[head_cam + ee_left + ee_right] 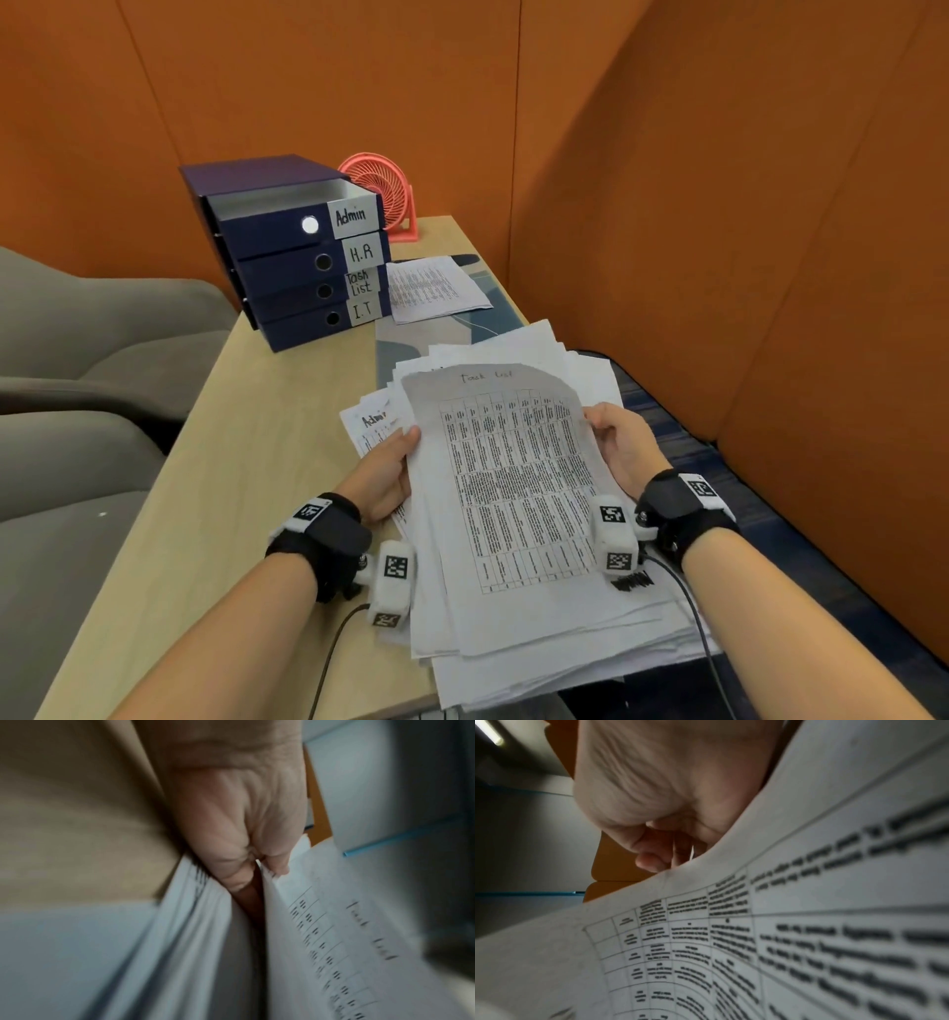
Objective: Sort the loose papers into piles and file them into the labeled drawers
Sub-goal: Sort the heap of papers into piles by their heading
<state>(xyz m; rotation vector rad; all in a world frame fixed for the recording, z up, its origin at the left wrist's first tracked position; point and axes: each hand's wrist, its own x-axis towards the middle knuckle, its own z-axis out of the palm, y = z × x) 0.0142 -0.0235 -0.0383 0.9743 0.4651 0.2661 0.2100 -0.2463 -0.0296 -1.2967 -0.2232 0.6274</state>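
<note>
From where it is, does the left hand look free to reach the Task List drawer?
Probably not yet. The left hand grips the edge of the paper stack, so it is occupied. The Task List drawer sits shut with nothing in front of it.

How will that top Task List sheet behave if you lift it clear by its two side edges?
Probably floppy: the Task List sheet already bows between the left hand and right hand, its far right corner curling. Likely very light, a single thin page. It may slide easily off the loose stack, whose sheets lie fanned and uneven.
</note>
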